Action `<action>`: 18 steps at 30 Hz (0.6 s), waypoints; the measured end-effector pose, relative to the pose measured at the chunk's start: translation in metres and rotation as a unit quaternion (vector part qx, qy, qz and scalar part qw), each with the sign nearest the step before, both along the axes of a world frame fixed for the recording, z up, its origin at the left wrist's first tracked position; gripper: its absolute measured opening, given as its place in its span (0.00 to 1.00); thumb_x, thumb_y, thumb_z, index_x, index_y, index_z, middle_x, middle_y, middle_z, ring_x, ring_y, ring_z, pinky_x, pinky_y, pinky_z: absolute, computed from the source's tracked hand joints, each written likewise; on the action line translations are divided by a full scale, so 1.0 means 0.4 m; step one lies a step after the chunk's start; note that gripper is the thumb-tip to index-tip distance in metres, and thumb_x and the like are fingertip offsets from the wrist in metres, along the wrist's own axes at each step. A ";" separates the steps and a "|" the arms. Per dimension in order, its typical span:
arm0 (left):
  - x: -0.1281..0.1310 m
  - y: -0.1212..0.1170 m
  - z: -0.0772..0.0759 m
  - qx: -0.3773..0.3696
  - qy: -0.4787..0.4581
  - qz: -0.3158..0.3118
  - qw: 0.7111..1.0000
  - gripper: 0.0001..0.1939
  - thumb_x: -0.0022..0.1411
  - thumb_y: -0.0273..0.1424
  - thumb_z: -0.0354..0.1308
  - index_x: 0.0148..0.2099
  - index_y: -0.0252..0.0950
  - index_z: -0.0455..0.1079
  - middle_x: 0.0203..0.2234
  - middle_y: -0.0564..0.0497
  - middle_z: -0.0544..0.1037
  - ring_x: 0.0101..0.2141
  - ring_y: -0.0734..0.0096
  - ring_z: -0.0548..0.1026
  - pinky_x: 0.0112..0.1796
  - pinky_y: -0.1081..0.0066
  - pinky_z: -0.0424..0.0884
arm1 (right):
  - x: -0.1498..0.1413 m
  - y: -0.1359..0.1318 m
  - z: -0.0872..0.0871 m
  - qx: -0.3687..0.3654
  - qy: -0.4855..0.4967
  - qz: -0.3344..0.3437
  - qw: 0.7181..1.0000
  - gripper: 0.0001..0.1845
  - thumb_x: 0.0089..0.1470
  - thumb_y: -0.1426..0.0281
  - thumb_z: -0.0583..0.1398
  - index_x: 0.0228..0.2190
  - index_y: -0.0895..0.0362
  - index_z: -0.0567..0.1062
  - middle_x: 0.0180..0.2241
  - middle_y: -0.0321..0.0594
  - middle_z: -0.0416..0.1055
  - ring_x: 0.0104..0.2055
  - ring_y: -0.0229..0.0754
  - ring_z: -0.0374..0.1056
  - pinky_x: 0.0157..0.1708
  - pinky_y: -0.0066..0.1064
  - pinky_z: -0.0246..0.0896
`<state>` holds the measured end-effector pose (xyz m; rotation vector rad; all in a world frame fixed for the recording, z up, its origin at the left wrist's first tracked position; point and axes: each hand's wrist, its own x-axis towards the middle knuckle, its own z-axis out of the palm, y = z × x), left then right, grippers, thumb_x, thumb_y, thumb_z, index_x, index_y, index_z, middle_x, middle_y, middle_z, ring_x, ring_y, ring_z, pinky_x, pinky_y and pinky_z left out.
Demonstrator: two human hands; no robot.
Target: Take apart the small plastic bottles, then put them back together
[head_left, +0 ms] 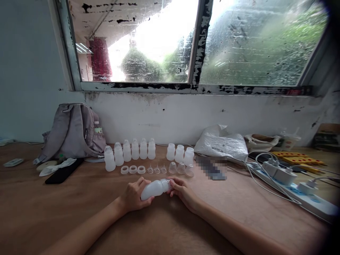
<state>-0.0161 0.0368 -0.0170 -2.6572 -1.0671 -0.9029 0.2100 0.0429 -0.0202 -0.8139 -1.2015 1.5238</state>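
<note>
A white plastic bottle (154, 189) lies tilted over the brown table (79, 205), held in both hands. My left hand (135, 196) is wrapped around its base end. My right hand (183, 191) pinches its top end, where a clear cap or teat sits. Behind them stand a row of several assembled white bottles (130, 150) and three open bottles (180, 153). In front of those lie three white rings (132, 169), three small clear teats (156, 169) and three clear caps (181, 168).
A grey backpack (74, 131) leans on the wall at the left, with a black phone (63, 171) before it. A white plastic bag (221, 143) lies right of the bottles. A power strip (297, 189) with plugs and cables occupies the right side, yellow pieces (297, 157) behind it.
</note>
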 end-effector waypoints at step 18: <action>0.021 -0.006 -0.005 -0.007 -0.051 -0.036 0.998 0.19 0.49 0.38 0.53 0.42 0.35 0.58 0.31 0.49 0.68 0.27 0.70 0.71 0.25 0.73 0.69 | 0.021 -0.005 0.009 -0.013 -0.061 -0.042 0.997 0.14 0.44 0.64 0.60 0.31 0.61 0.70 0.22 0.38 0.69 0.21 0.35 0.66 0.15 0.22 0.57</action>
